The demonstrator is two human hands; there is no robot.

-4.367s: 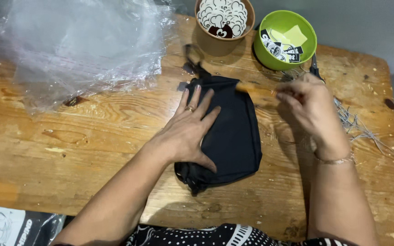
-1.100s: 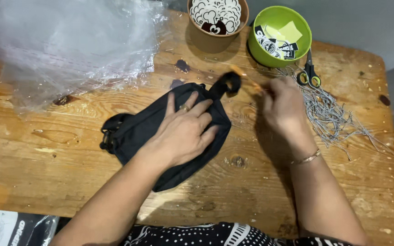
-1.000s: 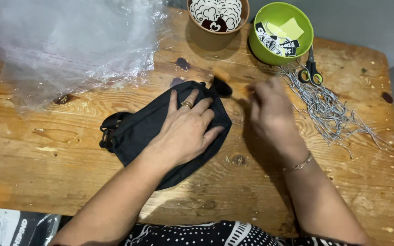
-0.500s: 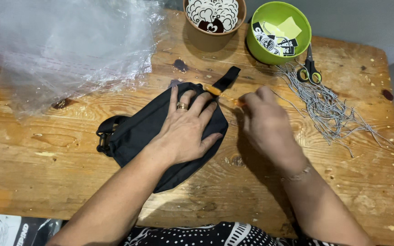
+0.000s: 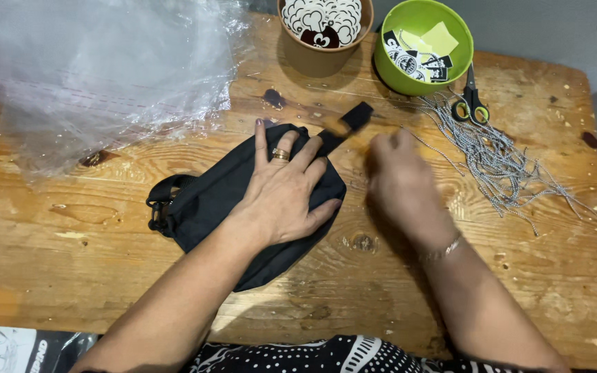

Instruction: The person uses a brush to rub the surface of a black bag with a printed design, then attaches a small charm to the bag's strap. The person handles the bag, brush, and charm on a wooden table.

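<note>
— What is under the hands?

— A black fabric pouch [image 5: 243, 207] lying slantwise on the wooden table [image 5: 105, 276], near the middle. The left hand [image 5: 281, 193] lies flat on it, fingers spread and pressing down, gripping nothing. A black strap tab [image 5: 345, 126] sticks out at the pouch's upper right corner, and a buckle loop [image 5: 160, 207] shows at its lower left end.

— And the other hand?

— The right hand [image 5: 402, 183] is just beside the tab, blurred; its fingers look loosely curled, but I cannot tell whether they pinch anything (a thin cord may run past the fingertips).

— How would the pouch handle?

— Soft and light, I judge: woven cloth that sags and slides on the boards unless pinned. The stiffer tab or the buckle end looks the surest place to grip.

— Around it?

— A heap of thin grey cords [image 5: 499, 155] to the right, small scissors [image 5: 470, 103] with yellow-green handles, a glossy green bowl [image 5: 388, 69] of paper tags, a brown cup [image 5: 312, 59] of round stickers, and crinkled clear plastic film [image 5: 98, 76] at the upper left.
</note>
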